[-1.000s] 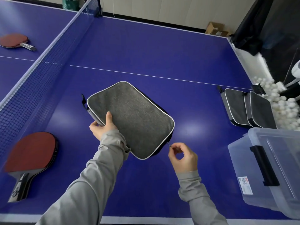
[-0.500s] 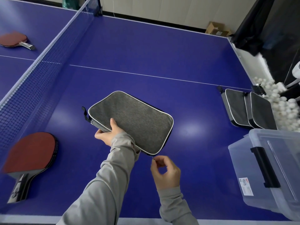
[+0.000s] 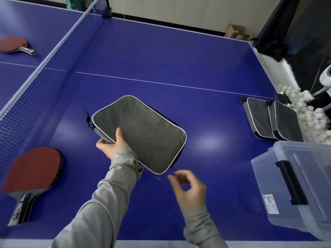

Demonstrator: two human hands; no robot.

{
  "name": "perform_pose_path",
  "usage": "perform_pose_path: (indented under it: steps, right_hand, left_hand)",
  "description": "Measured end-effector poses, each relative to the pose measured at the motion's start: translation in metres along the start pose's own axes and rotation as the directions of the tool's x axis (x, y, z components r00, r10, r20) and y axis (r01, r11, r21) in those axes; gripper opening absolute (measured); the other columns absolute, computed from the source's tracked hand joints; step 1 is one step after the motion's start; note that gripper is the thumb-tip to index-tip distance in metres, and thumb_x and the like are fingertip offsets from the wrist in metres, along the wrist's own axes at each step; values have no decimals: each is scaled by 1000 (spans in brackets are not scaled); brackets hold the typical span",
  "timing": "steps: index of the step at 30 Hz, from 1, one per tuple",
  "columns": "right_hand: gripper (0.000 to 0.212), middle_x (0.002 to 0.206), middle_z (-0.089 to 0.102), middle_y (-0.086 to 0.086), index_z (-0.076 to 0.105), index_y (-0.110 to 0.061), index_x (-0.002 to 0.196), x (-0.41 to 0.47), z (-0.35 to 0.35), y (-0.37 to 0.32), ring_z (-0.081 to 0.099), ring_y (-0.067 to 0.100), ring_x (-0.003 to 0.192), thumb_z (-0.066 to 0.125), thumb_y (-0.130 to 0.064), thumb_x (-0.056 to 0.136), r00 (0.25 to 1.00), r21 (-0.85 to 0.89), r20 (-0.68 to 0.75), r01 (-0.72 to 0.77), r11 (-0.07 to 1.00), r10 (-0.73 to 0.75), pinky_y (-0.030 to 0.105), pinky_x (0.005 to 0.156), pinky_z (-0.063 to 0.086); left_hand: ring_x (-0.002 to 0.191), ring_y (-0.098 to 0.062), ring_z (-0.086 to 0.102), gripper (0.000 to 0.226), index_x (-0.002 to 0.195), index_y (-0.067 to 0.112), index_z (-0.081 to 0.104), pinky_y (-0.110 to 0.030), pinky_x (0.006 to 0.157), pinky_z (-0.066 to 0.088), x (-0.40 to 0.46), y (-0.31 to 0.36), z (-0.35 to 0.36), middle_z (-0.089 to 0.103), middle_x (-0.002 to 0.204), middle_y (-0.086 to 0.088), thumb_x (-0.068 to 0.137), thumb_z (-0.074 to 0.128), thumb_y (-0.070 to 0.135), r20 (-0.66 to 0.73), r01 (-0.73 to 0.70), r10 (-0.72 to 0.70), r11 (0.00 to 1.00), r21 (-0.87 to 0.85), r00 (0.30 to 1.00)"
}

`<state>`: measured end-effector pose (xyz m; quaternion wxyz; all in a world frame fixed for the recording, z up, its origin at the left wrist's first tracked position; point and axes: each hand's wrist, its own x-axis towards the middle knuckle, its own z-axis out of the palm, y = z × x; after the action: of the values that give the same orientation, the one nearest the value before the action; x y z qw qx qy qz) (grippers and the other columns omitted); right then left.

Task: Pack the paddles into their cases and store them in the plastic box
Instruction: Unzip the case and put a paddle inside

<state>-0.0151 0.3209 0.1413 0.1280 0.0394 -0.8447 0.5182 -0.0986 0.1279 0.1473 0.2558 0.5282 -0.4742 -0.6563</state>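
Note:
My left hand grips the near left edge of a grey paddle case with white piping and holds it tilted above the blue table. Its small zipper pull hangs at the near corner. My right hand hovers just right of that pull, fingers loosely curled, touching nothing. A stack of red paddles lies at the near left. Another red paddle lies beyond the net. The clear plastic box with a black latch stands at the near right.
Two more grey cases lean together at the right edge, beside a heap of white balls. The net runs along the left. A cardboard box sits on the floor beyond the table.
My right hand let go of the zipper pull after drawing it along the near edge, and now sits apart from it. The case has tilted and shifted slightly in my left hand.

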Motion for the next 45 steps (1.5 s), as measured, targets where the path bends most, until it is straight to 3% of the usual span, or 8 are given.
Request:
perform_pose_path:
  steps: [5, 10, 14, 19, 23, 28, 38, 45]
  right_hand:
    - [22, 79, 64, 1, 59, -32, 80, 52, -42, 19, 58, 1, 69, 64, -11, 85, 947, 86, -172, -258, 962, 269, 11, 63, 44]
    - [20, 84, 67, -1, 63, -23, 93, 85, -43, 29, 62, 12, 73, 45, -15, 96, 806, 242, 333, -574, 782, 489, 22, 60, 51]
    - [31, 72, 72, -8, 69, -15, 81, 80, -33, 27, 65, 8, 71, 43, -13, 97, 732, 327, 459, -666, 670, 504, 20, 66, 52]
    - [26, 70, 65, -3, 63, -12, 77, 73, -30, 9, 59, 3, 63, 45, -9, 95, 808, 279, 391, -561, 780, 441, 14, 63, 49]
    - [19, 69, 57, 9, 58, 8, 83, 65, -23, -9, 50, 14, 66, 51, -7, 93, 920, 77, 188, -364, 928, 345, 28, 63, 41]
    - [11, 73, 69, 10, 63, -2, 94, 44, -14, -31, 58, 18, 69, 59, -11, 88, 994, -181, 80, -57, 982, 73, 20, 57, 37]
    - [14, 82, 72, 6, 64, -6, 100, 27, -9, -36, 66, 27, 78, 58, -13, 89, 993, -231, 116, -2, 973, 29, 36, 64, 51]
    - [13, 76, 71, 11, 66, 0, 93, 40, -22, -22, 67, 25, 68, 67, -7, 82, 998, -249, 56, 7, 968, 7, 32, 63, 49]
  left_hand:
    - [60, -8, 54, 41, 103, 18, 42, -9, 51, 45, 24, -2, -21, 54, 76, 3, 79, 73, 32, 317, -125, 78, 983, 131, 945]
    - [52, 0, 62, 24, 92, 19, 54, -16, 47, 49, 16, -15, -24, 64, 70, 6, 79, 73, 28, 575, -130, 26, 982, 140, 818]
    - [54, 2, 63, 17, 89, 22, 57, -14, 48, 49, 9, -19, -20, 65, 74, 6, 81, 70, 29, 638, -103, -24, 982, 161, 769]
    - [93, -9, 63, 46, 121, 19, 46, -24, 77, 52, -6, -16, -20, 58, 119, -7, 82, 68, 34, 635, -117, -131, 935, 334, 762]
    - [140, -25, 24, 90, 149, 17, 9, -40, 117, 20, -39, -9, -14, 20, 152, -7, 83, 67, 36, 684, -405, -105, 737, 541, 722]
    - [124, -9, 46, 60, 143, 35, 28, -43, 109, 36, -106, -14, -17, 45, 140, 7, 90, 56, 37, 819, -167, -231, 916, 365, 525]
    - [101, -26, 66, 45, 134, 30, 49, -50, 92, 51, -106, -12, -30, 70, 102, -3, 90, 58, 28, 773, -145, -203, 923, 356, 601]
    - [76, -21, 68, 35, 116, 26, 60, -41, 80, 56, -78, -1, -41, 68, 97, -2, 84, 64, 12, 685, -406, 82, 853, 327, 724]
